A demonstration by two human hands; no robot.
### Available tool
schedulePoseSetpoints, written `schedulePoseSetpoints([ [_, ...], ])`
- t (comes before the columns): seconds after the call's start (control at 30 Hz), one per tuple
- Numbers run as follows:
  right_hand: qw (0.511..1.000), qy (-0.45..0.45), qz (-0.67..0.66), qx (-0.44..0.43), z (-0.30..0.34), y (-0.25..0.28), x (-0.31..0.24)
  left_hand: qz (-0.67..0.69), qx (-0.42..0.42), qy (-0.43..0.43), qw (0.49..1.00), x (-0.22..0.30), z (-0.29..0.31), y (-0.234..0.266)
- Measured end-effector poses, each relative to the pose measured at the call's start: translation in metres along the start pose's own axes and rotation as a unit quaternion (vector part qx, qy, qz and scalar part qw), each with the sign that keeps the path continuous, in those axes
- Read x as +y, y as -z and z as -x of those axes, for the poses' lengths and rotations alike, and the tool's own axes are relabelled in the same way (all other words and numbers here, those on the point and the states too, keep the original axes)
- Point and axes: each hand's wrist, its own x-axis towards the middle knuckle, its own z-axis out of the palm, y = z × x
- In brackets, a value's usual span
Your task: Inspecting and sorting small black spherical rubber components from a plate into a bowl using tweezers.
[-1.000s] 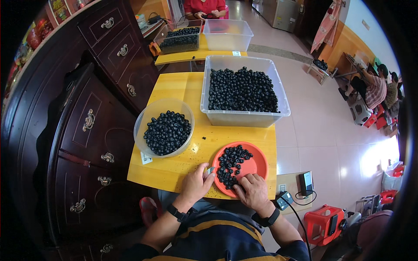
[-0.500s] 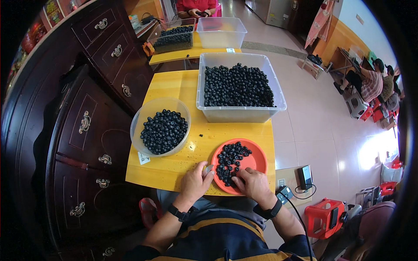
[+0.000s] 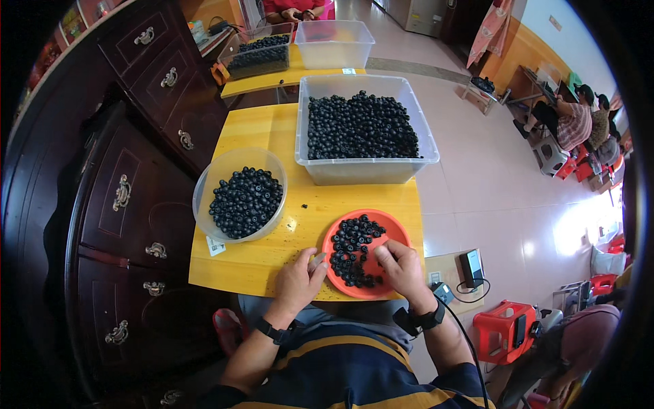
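Over the right side of an orange-red plate (image 3: pixel 394 227), my right hand (image 3: pixel 403 267) is closed, thumb pressed to the curled forefinger. Whatever it pinches, if anything, is hidden. My left hand (image 3: pixel 298 281) is closed at the plate's left rim, with a small pale grey item (image 3: pixel 317 262) between thumb and forefinger; its kind is unclear. Small round black bead-like pieces (image 3: pixel 349 240), some showing a ringed centre, cover the plate's left half. More of them fill a round clear tub (image 3: pixel 201 198) on the left and a large clear bin (image 3: pixel 368 172) behind the plate.
The yellow table (image 3: pixel 231 269) has dark specks on it. Dark wooden drawers (image 3: pixel 102 198) stand close on the left. Behind are two more clear bins (image 3: pixel 334 48) and a person in red (image 3: pixel 300 8). A cable (image 3: pixel 465 334) runs past my right arm, near a red stool (image 3: pixel 501 330).
My right hand has lifted off the black pieces and moved toward the plate's right side, its thumb now raised. My left hand stays near the rim. The whole view has shifted slightly.
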Motion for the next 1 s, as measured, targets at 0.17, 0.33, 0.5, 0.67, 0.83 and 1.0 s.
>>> schedulePoseSetpoints([
  [0.17,0.806,-0.206,-0.553,-0.043,0.001,-0.002,0.003,-0.01,-0.002,-0.002,1.0,0.001,-0.001,0.002],
  [0.33,0.389,-0.332,-0.851,-0.117,0.017,-0.017,0.012,-0.016,-0.007,-0.004,1.0,0.003,-0.001,0.003],
  [0.5,0.337,-0.346,-0.872,-0.084,0.014,-0.025,0.015,0.002,-0.009,-0.002,1.0,0.003,0.002,0.002],
  [0.67,0.43,-0.266,-0.861,-0.051,-0.004,-0.014,0.012,0.006,0.003,-0.03,1.0,-0.003,0.001,0.0],
  [0.83,0.478,-0.259,-0.838,-0.05,-0.008,-0.01,0.013,0.032,-0.021,0.005,0.999,0.006,-0.006,0.009],
  [1.0,0.442,-0.285,-0.846,-0.088,-0.003,-0.011,0.019,0.022,0.001,-0.003,1.0,-0.004,0.0,-0.001],
])
